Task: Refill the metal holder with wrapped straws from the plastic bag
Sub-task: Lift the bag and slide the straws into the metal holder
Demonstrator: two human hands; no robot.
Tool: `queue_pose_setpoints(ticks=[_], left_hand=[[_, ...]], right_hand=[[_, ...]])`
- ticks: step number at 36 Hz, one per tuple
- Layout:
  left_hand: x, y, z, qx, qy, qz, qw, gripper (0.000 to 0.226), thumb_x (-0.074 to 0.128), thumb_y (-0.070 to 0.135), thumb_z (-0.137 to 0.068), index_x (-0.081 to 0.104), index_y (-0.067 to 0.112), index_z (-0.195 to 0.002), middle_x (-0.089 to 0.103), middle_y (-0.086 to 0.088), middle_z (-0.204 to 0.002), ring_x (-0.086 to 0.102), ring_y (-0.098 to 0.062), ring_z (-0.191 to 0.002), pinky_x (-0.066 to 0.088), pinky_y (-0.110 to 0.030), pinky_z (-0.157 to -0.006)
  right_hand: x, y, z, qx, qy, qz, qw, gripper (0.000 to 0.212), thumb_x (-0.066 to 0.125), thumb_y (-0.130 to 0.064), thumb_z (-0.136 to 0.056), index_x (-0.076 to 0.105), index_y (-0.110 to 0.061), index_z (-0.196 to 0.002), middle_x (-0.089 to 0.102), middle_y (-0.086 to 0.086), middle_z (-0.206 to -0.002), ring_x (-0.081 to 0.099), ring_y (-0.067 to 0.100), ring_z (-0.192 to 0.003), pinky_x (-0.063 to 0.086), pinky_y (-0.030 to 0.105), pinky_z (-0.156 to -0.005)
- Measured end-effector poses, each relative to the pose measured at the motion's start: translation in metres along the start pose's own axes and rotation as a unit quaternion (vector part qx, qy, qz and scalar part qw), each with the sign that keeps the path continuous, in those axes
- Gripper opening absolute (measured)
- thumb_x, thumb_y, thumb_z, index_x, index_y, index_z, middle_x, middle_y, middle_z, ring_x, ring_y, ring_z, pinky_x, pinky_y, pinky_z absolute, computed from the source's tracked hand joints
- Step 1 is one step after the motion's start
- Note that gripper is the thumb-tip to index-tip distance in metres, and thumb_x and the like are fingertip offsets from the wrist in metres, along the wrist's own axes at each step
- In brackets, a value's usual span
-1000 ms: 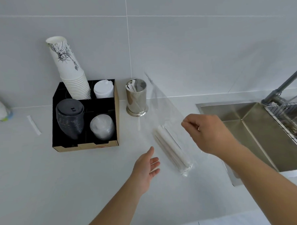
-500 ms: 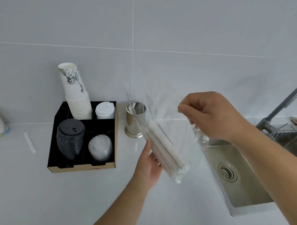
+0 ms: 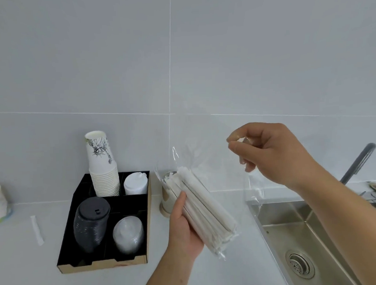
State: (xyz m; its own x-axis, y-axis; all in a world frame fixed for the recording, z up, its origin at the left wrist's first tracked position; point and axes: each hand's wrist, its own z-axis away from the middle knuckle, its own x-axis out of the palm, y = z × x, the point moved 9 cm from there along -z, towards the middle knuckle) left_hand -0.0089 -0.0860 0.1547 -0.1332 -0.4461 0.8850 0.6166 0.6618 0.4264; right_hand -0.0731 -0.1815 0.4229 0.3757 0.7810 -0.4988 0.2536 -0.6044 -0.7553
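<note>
A clear plastic bag [image 3: 207,163] holding a bundle of white wrapped straws [image 3: 204,208] is lifted above the counter, tilted with its bottom toward the lower right. My left hand [image 3: 183,226] grips the bundle through the bag from the left. My right hand [image 3: 269,154] pinches the bag's loose upper edge, up and to the right. The metal holder [image 3: 166,202] stands on the counter behind the bag, mostly hidden by it and by my left hand.
A black cardboard organizer [image 3: 106,262] to the left holds stacked paper cups [image 3: 102,165], white lids, black lids and clear lids. One loose wrapped straw [image 3: 37,229] lies further left. A steel sink [image 3: 305,240] with a faucet [image 3: 356,163] is at the right.
The bag was lifted off the counter by my right hand. My left hand came up and closed around the straw bundle. The view tilted upward.
</note>
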Motion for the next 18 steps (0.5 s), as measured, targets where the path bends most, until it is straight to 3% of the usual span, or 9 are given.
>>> queue_pose_setpoints(ticks=[2, 5, 8, 11, 13, 15, 17, 18], left_hand=[[0.007, 0.006, -0.003, 0.004, -0.002, 0.015, 1.000, 0.061, 0.084, 0.049, -0.063, 0.073, 0.018, -0.114, 0.073, -0.013, -0.115, 0.069, -0.032, -0.105, 0.056, -0.048, -0.082], [0.018, 0.017, -0.008, 0.024, 0.000, 0.029, 0.999, 0.065, 0.084, 0.048, -0.062, 0.071, 0.018, -0.118, 0.072, -0.012, -0.117, 0.069, -0.032, -0.106, 0.056, -0.047, -0.083], [0.029, 0.029, -0.013, 0.049, -0.003, 0.030, 0.998, 0.066, 0.080, 0.049, -0.067, 0.066, 0.020, -0.125, 0.069, -0.012, -0.124, 0.067, -0.032, -0.111, 0.055, -0.049, -0.088], [0.039, 0.039, -0.018, 0.072, -0.005, 0.039, 0.997, 0.066, 0.080, 0.048, -0.065, 0.067, 0.021, -0.124, 0.069, -0.011, -0.124, 0.067, -0.032, -0.111, 0.050, -0.051, -0.098], [0.046, 0.044, -0.021, 0.079, -0.003, 0.046, 0.996, 0.067, 0.079, 0.049, -0.064, 0.068, 0.020, -0.123, 0.070, -0.012, -0.123, 0.067, -0.032, -0.111, 0.046, -0.052, -0.102], [0.052, 0.044, -0.023, 0.079, -0.013, 0.047, 0.996, 0.062, 0.074, 0.050, -0.071, 0.067, 0.017, -0.123, 0.069, -0.014, -0.124, 0.066, -0.034, -0.112, 0.043, -0.054, -0.105], [0.056, 0.041, -0.024, 0.073, -0.027, 0.045, 0.996, 0.057, 0.067, 0.050, -0.081, 0.065, 0.015, -0.126, 0.068, -0.018, -0.125, 0.064, -0.036, -0.114, 0.041, -0.055, -0.106], [0.057, 0.038, -0.024, 0.069, -0.030, 0.041, 0.996, 0.057, 0.065, 0.050, -0.084, 0.064, 0.014, -0.127, 0.067, -0.019, -0.125, 0.064, -0.037, -0.115, 0.041, -0.056, -0.106]], right_hand=[[-0.008, 0.004, -0.001, 0.014, 0.031, -0.085, 0.996, 0.008, 0.071, -0.021, -0.086, 0.075, -0.026, -0.092, 0.070, 0.004, -0.065, 0.066, 0.017, -0.055, 0.057, 0.025, -0.058], [-0.016, 0.013, 0.002, 0.025, 0.084, -0.196, 0.977, 0.027, 0.073, -0.035, -0.079, 0.072, -0.031, -0.106, 0.075, 0.005, -0.084, 0.072, 0.021, -0.076, 0.058, 0.028, -0.066], [-0.013, 0.022, 0.007, 0.027, 0.116, -0.229, 0.966, 0.046, 0.074, -0.042, -0.074, 0.064, -0.036, -0.118, 0.075, 0.004, -0.099, 0.072, 0.023, -0.093, 0.059, 0.031, -0.073], [0.000, 0.036, 0.013, 0.049, 0.127, -0.236, 0.962, 0.052, 0.076, -0.046, -0.068, 0.062, -0.041, -0.118, 0.074, -0.001, -0.105, 0.070, 0.020, -0.102, 0.057, 0.037, -0.081], [0.013, 0.048, 0.019, 0.071, 0.129, -0.238, 0.960, 0.048, 0.077, -0.045, -0.067, 0.065, -0.041, -0.113, 0.074, -0.003, -0.104, 0.070, 0.018, -0.099, 0.056, 0.038, -0.084], [0.025, 0.058, 0.024, 0.090, 0.129, -0.208, 0.965, 0.030, 0.076, -0.037, -0.076, 0.069, -0.037, -0.106, 0.075, -0.006, -0.101, 0.071, 0.015, -0.096, 0.056, 0.035, -0.084], [0.034, 0.065, 0.027, 0.098, 0.130, -0.178, 0.970, 0.011, 0.069, -0.027, -0.088, 0.074, -0.034, -0.094, 0.076, -0.008, -0.095, 0.072, 0.013, -0.092, 0.055, 0.025, -0.075], [0.035, 0.068, 0.028, 0.096, 0.140, -0.169, 0.971, 0.014, 0.065, -0.022, -0.091, 0.075, -0.032, -0.088, 0.076, -0.008, -0.091, 0.072, 0.012, -0.089, 0.053, 0.021, -0.071]])
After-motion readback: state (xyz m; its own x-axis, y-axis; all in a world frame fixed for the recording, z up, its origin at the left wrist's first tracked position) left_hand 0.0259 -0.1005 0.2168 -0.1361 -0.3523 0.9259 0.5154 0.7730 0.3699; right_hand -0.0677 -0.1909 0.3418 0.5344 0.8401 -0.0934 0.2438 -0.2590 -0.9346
